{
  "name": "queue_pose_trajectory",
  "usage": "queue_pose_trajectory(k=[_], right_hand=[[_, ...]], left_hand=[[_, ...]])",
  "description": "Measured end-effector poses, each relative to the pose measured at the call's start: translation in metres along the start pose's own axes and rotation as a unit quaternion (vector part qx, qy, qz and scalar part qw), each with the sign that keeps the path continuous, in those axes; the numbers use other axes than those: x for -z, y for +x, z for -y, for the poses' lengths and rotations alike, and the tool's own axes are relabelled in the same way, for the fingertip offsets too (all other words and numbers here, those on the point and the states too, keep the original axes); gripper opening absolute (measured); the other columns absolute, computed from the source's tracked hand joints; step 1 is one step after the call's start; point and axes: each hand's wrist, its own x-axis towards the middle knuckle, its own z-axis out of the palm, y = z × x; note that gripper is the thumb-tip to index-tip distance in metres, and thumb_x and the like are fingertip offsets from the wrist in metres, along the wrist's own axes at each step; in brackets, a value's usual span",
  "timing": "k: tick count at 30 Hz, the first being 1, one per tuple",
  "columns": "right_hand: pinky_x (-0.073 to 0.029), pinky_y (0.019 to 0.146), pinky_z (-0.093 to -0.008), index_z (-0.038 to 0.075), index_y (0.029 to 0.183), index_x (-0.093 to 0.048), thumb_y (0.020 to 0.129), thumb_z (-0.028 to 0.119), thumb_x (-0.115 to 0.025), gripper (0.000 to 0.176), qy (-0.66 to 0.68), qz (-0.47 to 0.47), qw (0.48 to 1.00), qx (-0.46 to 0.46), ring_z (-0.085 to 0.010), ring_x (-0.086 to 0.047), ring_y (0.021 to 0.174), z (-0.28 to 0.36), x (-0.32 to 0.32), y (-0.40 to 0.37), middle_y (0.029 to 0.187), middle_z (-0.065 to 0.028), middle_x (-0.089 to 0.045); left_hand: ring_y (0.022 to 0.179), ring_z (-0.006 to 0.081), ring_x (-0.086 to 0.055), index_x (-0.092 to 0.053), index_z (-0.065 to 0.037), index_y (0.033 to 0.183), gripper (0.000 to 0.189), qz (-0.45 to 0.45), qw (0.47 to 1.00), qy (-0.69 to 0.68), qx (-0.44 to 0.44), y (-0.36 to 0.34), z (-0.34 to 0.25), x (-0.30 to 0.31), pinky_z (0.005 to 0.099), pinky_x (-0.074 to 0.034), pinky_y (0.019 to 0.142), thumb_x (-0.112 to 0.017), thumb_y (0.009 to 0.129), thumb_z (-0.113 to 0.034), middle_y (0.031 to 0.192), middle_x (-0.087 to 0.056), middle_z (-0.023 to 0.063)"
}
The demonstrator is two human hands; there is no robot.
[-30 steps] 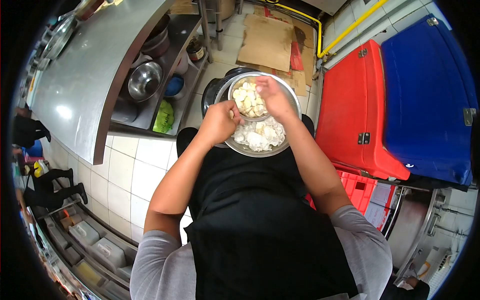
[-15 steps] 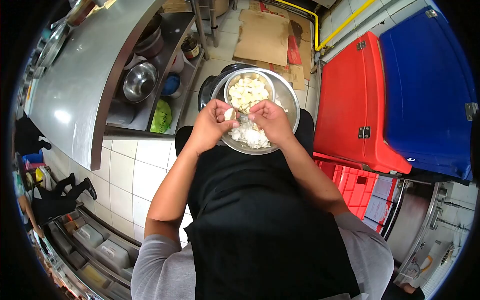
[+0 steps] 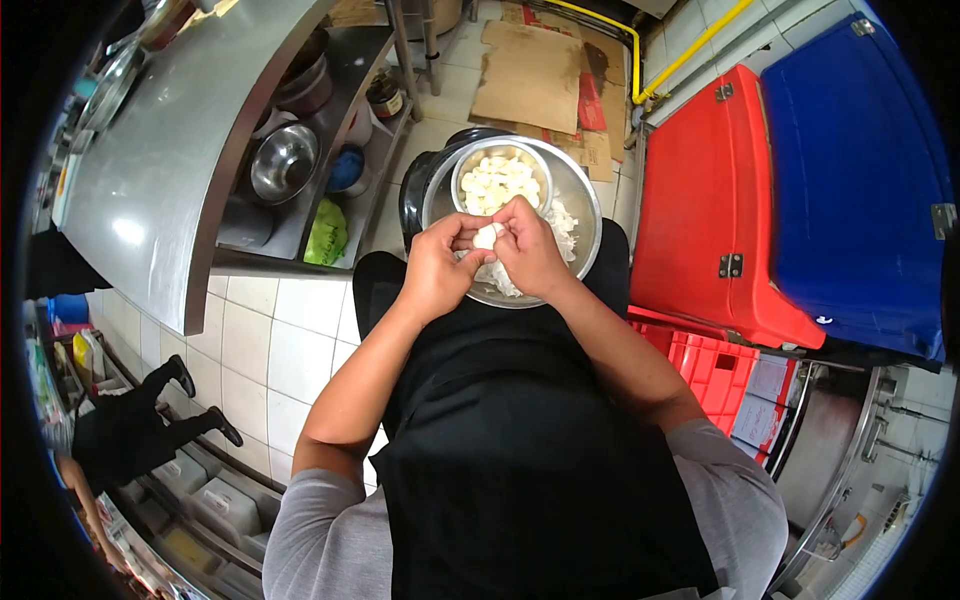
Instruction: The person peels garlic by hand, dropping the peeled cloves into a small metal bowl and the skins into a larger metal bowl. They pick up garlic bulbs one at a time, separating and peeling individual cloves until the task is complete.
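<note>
A white garlic clove (image 3: 488,236) is pinched in the fingertips of my left hand (image 3: 437,262). My right hand (image 3: 532,250) is closed right against it, thumb beside the clove; whatever its curled fingers hold is hidden. Both hands hover over a wide metal bowl (image 3: 590,232) on my lap. Inside its far side sits a smaller metal bowl (image 3: 548,178) full of peeled garlic cloves (image 3: 497,182). Papery white skins (image 3: 562,228) lie in the wide bowl around the smaller one and beneath my hands.
To the left stands a steel table (image 3: 150,170) with a shelf holding a metal bowl (image 3: 284,163) and a green bag (image 3: 325,233). Red (image 3: 690,200) and blue lidded chests (image 3: 850,180) line the right. Cardboard (image 3: 528,75) covers floor ahead. A person's legs (image 3: 175,405) show at lower left.
My hands have come together around the clove, the right one moving in over it. A greyish piece seen between them earlier is now hidden. The person at lower left has shifted rightward.
</note>
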Motion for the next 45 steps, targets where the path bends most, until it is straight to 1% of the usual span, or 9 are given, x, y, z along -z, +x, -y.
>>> queue_pose_trajectory(k=[2, 5, 9, 20, 23, 32, 36, 41, 45], right_hand=[[-0.046, 0.064, -0.0253, 0.003, 0.115, -0.052, 0.101, -0.006, -0.050, 0.017, -0.053, -0.018, 0.997, 0.049, -0.0068, -0.056, 0.074, -0.005, 0.002, -0.001, 0.093, -0.0049, -0.063], [-0.045, 0.059, -0.0269, 0.006, 0.114, -0.049, 0.101, -0.001, -0.057, 0.016, 0.290, 0.055, 0.947, -0.128, -0.0078, -0.057, 0.073, -0.005, 0.013, 0.002, 0.092, -0.0054, -0.063], [-0.042, 0.060, -0.0232, 0.008, 0.113, -0.049, 0.108, 0.003, -0.050, 0.007, 0.167, 0.055, 0.981, -0.079, -0.0062, -0.051, 0.069, 0.005, 0.007, 0.004, 0.095, -0.0053, -0.061], [-0.042, 0.057, -0.0240, 0.008, 0.115, -0.050, 0.107, 0.004, -0.057, 0.011, 0.408, 0.060, 0.896, -0.167, -0.0062, -0.051, 0.068, 0.010, 0.013, 0.003, 0.092, -0.0041, -0.061], [-0.042, 0.058, -0.0237, 0.008, 0.115, -0.050, 0.106, 0.003, -0.058, 0.014, 0.328, 0.061, 0.935, -0.123, -0.0058, -0.051, 0.070, 0.011, 0.004, 0.004, 0.096, -0.0049, -0.061], [-0.050, 0.075, -0.0290, 0.002, 0.114, -0.049, 0.096, -0.003, -0.052, 0.019, 0.085, -0.025, 0.996, 0.029, -0.0118, -0.055, 0.085, 0.009, -0.011, -0.004, 0.100, -0.0055, -0.059], [-0.046, 0.067, -0.0248, 0.005, 0.115, -0.047, 0.096, -0.006, -0.044, 0.022, 0.016, -0.008, 1.000, 0.018, -0.0076, -0.054, 0.086, 0.011, -0.007, -0.008, 0.106, -0.0075, -0.060], [-0.046, 0.063, -0.0266, 0.006, 0.112, -0.047, 0.094, -0.008, -0.047, 0.022, 0.331, 0.056, 0.933, -0.133, -0.0099, -0.053, 0.074, 0.009, -0.004, -0.004, 0.098, -0.0057, -0.057], [-0.044, 0.058, -0.0256, 0.008, 0.111, -0.045, 0.094, -0.010, -0.045, 0.024, 0.350, 0.065, 0.925, -0.130, -0.0088, -0.052, 0.069, 0.000, -0.001, -0.006, 0.098, -0.0065, -0.058]], left_hand=[[0.108, 0.0151, -0.071, -0.069, 0.004, 0.126, 0.038, 0.021, 0.997, -0.068, -0.011, -0.001, -0.003, 0.001, 0.0318, -0.059, 0.099, -0.074, 0.090, 0.015, 0.123, -0.074, 0.0118], [0.108, 0.0144, -0.070, -0.068, 0.003, 0.128, 0.039, 0.041, 0.998, -0.040, 0.007, 0.004, -0.008, 0.007, 0.0318, -0.058, 0.097, -0.073, 0.091, 0.014, 0.122, -0.073, 0.0105], [0.105, 0.0139, -0.069, -0.067, 0.003, 0.131, 0.039, 0.033, 0.998, 0.021, -0.049, 0.006, -0.011, 0.002, 0.0309, -0.057, 0.093, -0.073, 0.093, 0.013, 0.121, -0.072, 0.0090], [0.100, 0.0165, -0.072, -0.070, 0.001, 0.127, 0.033, 0.005, 1.000, 0.005, -0.014, 0.004, -0.007, 0.001, 0.0309, -0.057, 0.089, -0.078, 0.095, -0.001, 0.111, -0.075, 0.0101], [0.099, 0.0241, -0.074, -0.074, 0.000, 0.119, 0.034, -0.056, 0.979, 0.110, -0.164, 0.004, -0.015, -0.003, 0.0346, -0.058, 0.088, -0.084, 0.086, 0.000, 0.109, -0.076, 0.0117], [0.100, 0.0333, -0.074, -0.079, -0.002, 0.109, 0.037, -0.067, 0.954, 0.160, -0.243, 0.006, -0.009, 0.003, 0.0393, -0.059, 0.089, -0.088, 0.074, 0.003, 0.107, -0.078, 0.0141], [0.100, 0.0334, -0.074, -0.079, -0.002, 0.109, 0.038, -0.076, 0.953, 0.142, -0.256, 0.003, -0.005, -0.001, 0.0400, -0.059, 0.089, -0.088, 0.073, 0.003, 0.108, -0.079, 0.0136], [0.096, 0.0321, -0.073, -0.080, -0.002, 0.111, 0.039, -0.056, 0.956, 0.141, -0.250, 0.005, -0.001, 0.002, 0.0404, -0.059, 0.088, -0.089, 0.073, 0.002, 0.108, -0.079, 0.0126], [0.090, 0.0298, -0.072, -0.080, -0.003, 0.113, 0.040, -0.036, 0.956, 0.146, -0.253, 0.006, -0.003, 0.004, 0.0389, -0.058, 0.084, -0.090, 0.074, 0.001, 0.105, -0.078, 0.0123]])
